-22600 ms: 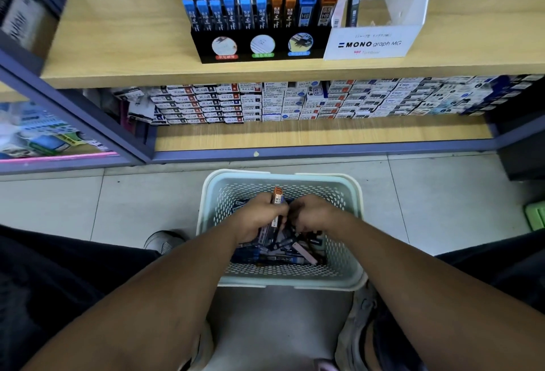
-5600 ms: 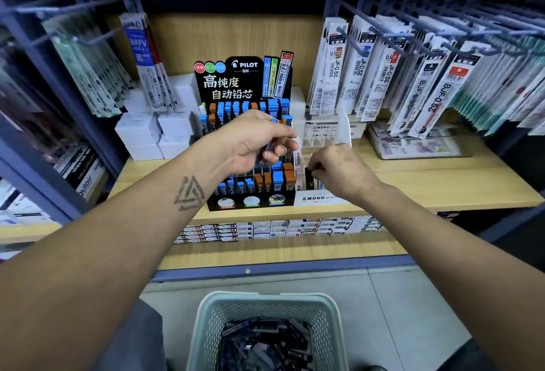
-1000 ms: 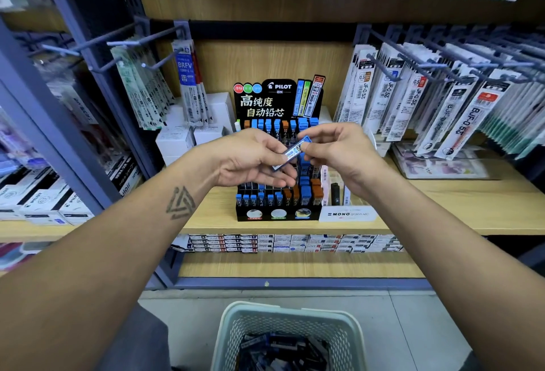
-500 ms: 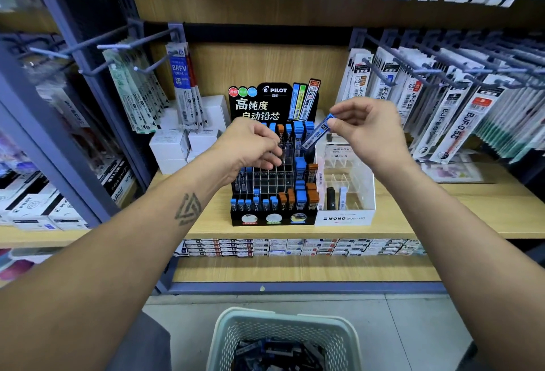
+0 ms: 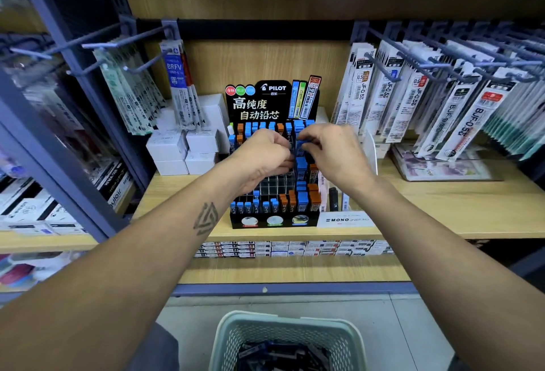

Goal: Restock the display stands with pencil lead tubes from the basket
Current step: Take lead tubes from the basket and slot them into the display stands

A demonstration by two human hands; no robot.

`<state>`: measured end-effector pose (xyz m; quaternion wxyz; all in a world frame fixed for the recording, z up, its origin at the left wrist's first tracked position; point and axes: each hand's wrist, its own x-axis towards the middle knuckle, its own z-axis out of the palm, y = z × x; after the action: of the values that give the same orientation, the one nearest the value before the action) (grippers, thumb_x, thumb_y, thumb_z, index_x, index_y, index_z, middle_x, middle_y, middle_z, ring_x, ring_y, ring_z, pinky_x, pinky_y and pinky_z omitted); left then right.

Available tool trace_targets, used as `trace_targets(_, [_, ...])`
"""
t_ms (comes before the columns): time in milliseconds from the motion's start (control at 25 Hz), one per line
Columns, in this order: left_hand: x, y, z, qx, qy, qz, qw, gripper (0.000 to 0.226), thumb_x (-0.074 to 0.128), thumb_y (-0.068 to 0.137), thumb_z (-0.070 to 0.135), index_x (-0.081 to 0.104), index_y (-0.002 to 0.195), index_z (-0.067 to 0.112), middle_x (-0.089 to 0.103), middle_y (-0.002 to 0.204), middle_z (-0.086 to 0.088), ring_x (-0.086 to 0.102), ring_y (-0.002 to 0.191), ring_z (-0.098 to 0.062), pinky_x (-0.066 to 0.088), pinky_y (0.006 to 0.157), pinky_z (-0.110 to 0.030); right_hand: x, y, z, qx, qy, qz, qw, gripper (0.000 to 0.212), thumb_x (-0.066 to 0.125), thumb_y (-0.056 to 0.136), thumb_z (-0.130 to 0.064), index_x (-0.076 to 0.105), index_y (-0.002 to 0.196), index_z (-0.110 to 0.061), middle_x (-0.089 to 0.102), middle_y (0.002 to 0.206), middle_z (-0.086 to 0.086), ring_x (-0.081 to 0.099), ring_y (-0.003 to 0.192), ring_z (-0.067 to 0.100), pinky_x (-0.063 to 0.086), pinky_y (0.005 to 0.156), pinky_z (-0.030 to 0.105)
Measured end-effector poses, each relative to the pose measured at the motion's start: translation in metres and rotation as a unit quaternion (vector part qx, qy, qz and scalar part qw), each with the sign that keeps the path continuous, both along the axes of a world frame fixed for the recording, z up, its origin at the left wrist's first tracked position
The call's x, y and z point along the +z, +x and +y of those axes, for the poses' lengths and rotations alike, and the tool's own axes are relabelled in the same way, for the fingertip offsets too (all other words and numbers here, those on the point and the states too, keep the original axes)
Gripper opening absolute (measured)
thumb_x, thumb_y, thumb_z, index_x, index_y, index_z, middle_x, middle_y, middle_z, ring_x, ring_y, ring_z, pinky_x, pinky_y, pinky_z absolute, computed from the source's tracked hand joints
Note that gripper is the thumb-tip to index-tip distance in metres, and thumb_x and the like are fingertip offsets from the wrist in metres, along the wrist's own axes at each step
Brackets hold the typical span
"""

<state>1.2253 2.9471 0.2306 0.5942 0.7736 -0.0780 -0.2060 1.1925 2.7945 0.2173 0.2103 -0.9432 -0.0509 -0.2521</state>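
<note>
The black Pilot display stand (image 5: pixel 274 221) sits on the wooden shelf with blue- and orange-capped lead tubes in its stepped rows. My right hand (image 5: pixel 336 155) pinches a blue-capped lead tube (image 5: pixel 300 146) upright over an upper slot on the stand's right side. My left hand (image 5: pixel 264 158) hovers just to its left over the clear middle slots, fingers curled round what look like a few dark tubes. A clear Mono stand (image 5: pixel 348 219) adjoins on the right, holding a few tubes. The pale green basket (image 5: pixel 283 328) on the floor holds several dark tubes (image 5: pixel 283 356).
Refill packs hang on pegs to the right (image 5: pixel 442 99) and left (image 5: pixel 180 81). White boxes (image 5: pixel 182 149) stand left of the Pilot stand. Flat packs (image 5: pixel 295 248) line the lower shelf. A tray (image 5: pixel 442 167) lies at the right.
My right hand has taken the blue-capped tube from my left hand, lifted it, then brought it down to the stand's upper right rows. My left hand moved up beside it.
</note>
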Motion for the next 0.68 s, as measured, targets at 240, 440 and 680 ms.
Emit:
trace_targets(240, [0.0015,-0.0026,-0.002,-0.002,-0.014,0.015,1.0,0.032,0.047,0.097,-0.011,0.054,0.126,0.002,0.066,0.112,-0.021,0.068,0.105,-0.027,0.058,0.092,-0.034,0.0006,0.0053,0.0009,-0.008,-0.089,-0.013,0.996,0.028,0.06,0.094,-0.004,0.074,0.116,-0.015,0.075,0.11,0.008,0.068,0.102,0.03,0.055,0.09,0.042])
trace_targets(440, [0.0033,-0.0031,-0.0011,0.002,-0.027,0.016,0.999,0.032,0.047,0.097,-0.011,0.053,0.126,0.002,0.066,0.109,-0.018,0.068,0.105,-0.027,0.057,0.093,-0.035,0.001,0.0064,0.0035,-0.005,-0.115,0.006,0.993,0.033,0.058,0.091,0.0,0.074,0.113,-0.019,0.075,0.101,0.008,0.068,0.094,0.031,0.058,0.079,0.044])
trace_targets(680, [0.0037,-0.0026,0.0,0.002,-0.03,0.01,1.0,0.031,0.045,0.096,-0.012,0.054,0.122,0.003,0.067,0.106,-0.016,0.069,0.105,-0.027,0.057,0.091,-0.034,0.0037,0.0042,0.0033,-0.004,-0.079,0.012,0.997,0.027,0.059,0.095,-0.006,0.074,0.113,-0.018,0.075,0.105,0.006,0.067,0.099,0.029,0.056,0.087,0.042])
